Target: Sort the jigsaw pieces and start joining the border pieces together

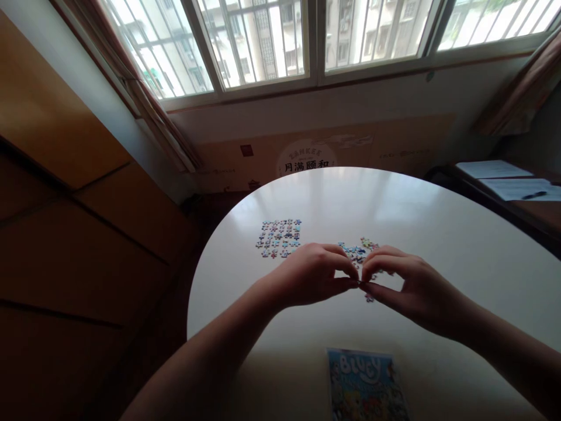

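My left hand (322, 272) and my right hand (401, 278) meet over the middle of the white table. Their thumbs and fingertips pinch a small jigsaw puzzle piece (360, 283) between them, mostly hidden by the fingers. Just behind my fingers lies a loose heap of puzzle pieces (353, 251), partly covered by the hands. One pinkish puzzle piece (369, 298) shows below my right fingertips. To the left, beyond my left wrist, several pieces are laid out in close rows (280, 237).
A blue "Bluey" picture sheet or box (368, 386) lies near the front of the round-edged table (272, 362). At the far right, papers (517, 188) and a pen (533, 195) rest on a dark surface. Brown cabinets (87, 257) stand left; barred windows are behind.
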Motion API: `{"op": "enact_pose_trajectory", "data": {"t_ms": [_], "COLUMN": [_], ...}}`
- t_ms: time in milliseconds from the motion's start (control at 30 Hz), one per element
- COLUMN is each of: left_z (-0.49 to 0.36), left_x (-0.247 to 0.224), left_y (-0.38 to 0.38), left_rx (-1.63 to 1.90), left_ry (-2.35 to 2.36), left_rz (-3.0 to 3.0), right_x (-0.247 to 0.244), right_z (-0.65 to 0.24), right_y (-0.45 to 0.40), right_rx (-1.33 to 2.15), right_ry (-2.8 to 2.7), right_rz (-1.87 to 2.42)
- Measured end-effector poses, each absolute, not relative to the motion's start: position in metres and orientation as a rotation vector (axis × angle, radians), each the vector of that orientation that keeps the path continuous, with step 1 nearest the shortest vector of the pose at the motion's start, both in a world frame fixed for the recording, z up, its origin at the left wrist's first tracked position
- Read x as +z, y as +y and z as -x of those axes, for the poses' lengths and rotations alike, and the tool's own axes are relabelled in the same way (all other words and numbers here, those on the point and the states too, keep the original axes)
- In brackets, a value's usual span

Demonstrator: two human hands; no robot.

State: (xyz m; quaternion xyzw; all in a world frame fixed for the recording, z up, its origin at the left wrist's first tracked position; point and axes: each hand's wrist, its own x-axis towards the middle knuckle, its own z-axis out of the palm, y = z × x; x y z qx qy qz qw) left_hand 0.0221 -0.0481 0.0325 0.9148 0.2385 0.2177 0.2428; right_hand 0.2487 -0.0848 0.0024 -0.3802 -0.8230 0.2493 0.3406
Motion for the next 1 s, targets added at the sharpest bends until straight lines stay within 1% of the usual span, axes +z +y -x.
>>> {"op": "enact_pose_trajectory", "data": {"t_ms": [133, 233, 300, 400, 467, 533, 600, 733, 1000], "left_z": [-0.024, -0.003, 0.023, 0.07, 0.096, 0.114, 0.123, 0.13, 0.128], "left_x": [0.035, 0.045, 0.056, 0.068, 0.068, 0.062, 0.052, 0.036, 0.034], "left_y": [-0.05, -0.042, -0.031, -0.014, -0.003, 0.005, 0.012, 0.021, 0.025], "left_rx": [0.609, 0.549, 0.55, 0.56, 0.35, 0.191, 0.072, -0.108, -0.227], "left_ry": [0.695, 0.89, 1.177, 1.766, 1.993, 2.031, 1.974, 1.917, 1.956], "left_rz": [-2.51, -2.523, -2.472, -2.268, -2.001, -1.81, -1.685, -1.556, -1.551], "right_x": [0.0, 0.0, 0.002, 0.005, 0.006, 0.005, 0.003, 0.002, 0.003], "right_z": [-0.249, -0.249, -0.249, -0.249, -0.249, -0.249, -0.249, -0.25, -0.249], "right_y": [-0.087, -0.089, -0.091, -0.092, -0.091, -0.09, -0.09, -0.092, -0.096], "right_rx": [0.512, 0.357, 0.3, 0.253, 0.235, 0.231, 0.233, 0.245, 0.292], "right_ry": [-2.15, -2.178, -2.191, -2.219, -2.228, -2.24, -2.257, -2.26, -2.25], "right_rz": [0.993, 0.988, 0.965, 0.912, 0.894, 0.891, 0.89, 0.937, 0.973]}}
